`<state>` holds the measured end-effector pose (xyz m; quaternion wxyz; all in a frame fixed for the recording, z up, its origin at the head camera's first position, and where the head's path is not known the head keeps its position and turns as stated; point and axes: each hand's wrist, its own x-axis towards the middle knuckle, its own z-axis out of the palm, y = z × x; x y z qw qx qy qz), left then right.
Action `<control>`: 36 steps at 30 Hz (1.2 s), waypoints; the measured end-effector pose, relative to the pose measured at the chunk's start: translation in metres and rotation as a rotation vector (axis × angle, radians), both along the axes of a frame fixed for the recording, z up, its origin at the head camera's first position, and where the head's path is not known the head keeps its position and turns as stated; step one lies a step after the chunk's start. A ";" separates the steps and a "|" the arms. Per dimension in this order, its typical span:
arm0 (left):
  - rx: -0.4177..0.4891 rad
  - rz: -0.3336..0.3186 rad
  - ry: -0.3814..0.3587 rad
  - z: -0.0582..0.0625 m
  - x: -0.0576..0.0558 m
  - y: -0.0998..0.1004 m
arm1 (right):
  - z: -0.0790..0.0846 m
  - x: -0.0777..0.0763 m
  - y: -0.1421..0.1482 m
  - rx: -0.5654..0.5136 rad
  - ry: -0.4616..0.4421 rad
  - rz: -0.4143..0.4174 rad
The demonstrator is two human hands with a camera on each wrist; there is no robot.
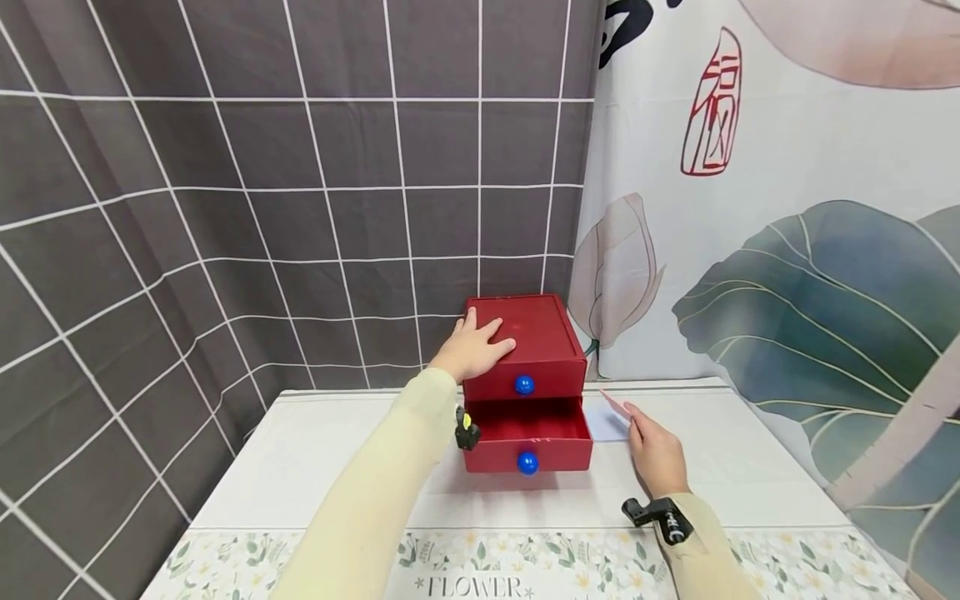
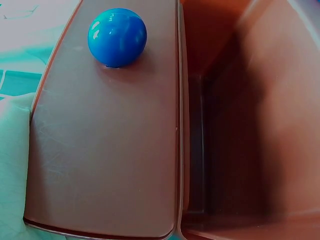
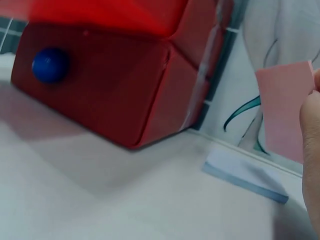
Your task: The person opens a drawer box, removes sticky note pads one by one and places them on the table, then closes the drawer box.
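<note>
A small red two-drawer box [image 1: 534, 329] stands at the back of the table. Its lower drawer [image 1: 491, 457] is pulled out, with a blue knob [image 1: 528, 463] on the front; the left wrist view shows the drawer's inside [image 2: 235, 150] close up. My left hand [image 1: 471, 350] rests on the box's top near the left edge, fingers spread. To the right of the box, my right hand [image 1: 657, 450] pinches a pink square of paper [image 3: 285, 110] like a sticky note, held up off the table. Behind it lies a light blue pad [image 3: 245, 175] on the tabletop.
The upper drawer [image 1: 487, 387] is closed and has its own blue knob [image 1: 524, 385]. A dark checked curtain [image 1: 345, 225] hangs behind and to the left, a white printed curtain [image 1: 645, 150] on the right. A white cloth with a flowered border [image 1: 450, 550] covers the table.
</note>
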<state>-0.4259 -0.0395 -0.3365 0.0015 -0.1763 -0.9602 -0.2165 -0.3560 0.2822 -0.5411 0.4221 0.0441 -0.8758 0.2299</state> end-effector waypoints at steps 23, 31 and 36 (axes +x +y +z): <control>0.000 0.001 0.016 0.001 0.001 0.000 | -0.005 -0.003 -0.007 0.288 -0.232 0.128; 0.002 -0.003 0.001 -0.001 -0.001 0.000 | -0.002 0.001 -0.011 0.314 -0.282 0.122; 0.006 0.001 0.002 0.000 0.000 -0.001 | 0.002 0.003 -0.016 0.312 -0.391 0.098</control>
